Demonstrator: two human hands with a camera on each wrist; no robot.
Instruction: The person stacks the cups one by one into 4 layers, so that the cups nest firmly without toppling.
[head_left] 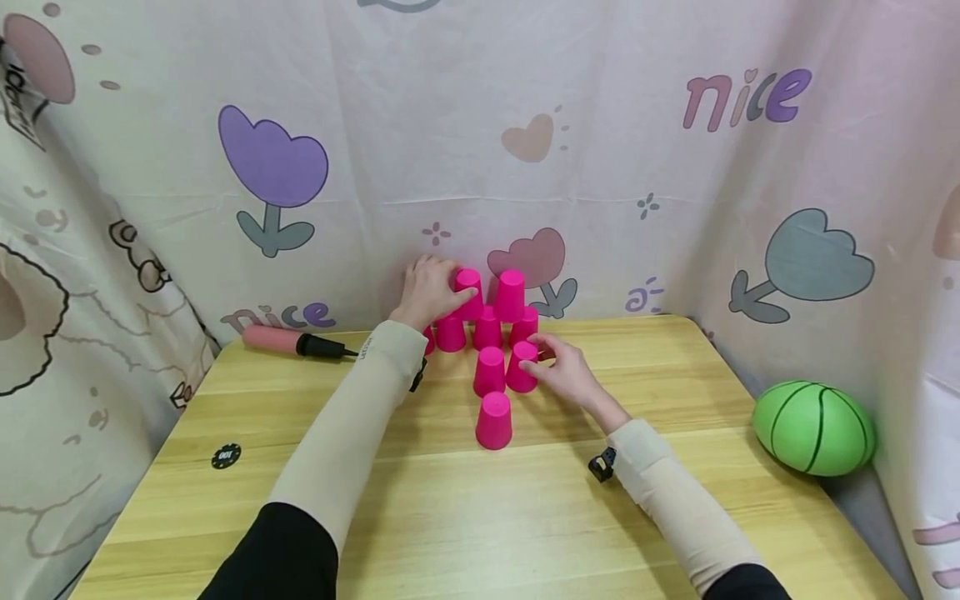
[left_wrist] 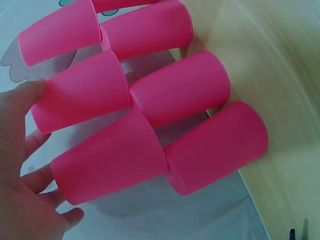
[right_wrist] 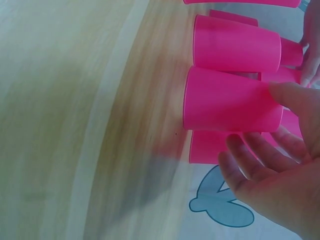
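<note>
Head view high, wrist views near cups [head_left: 494,421]

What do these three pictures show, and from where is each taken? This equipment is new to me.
There is no robot here, only a person working bare-handed. The wide picture comes from a head camera, looking forward and down; the two close ones come from wrist cameras, one left, one right. On the wooden table stand pink cups, upside down, some stacked on others. A black chip and a pink-and-black pump lie toward the left. The left hand touches the upper cups, its thumb on one of them. The right hand has its thumb against a cup nearer the person. Whether they grip, I cannot tell.
</note>
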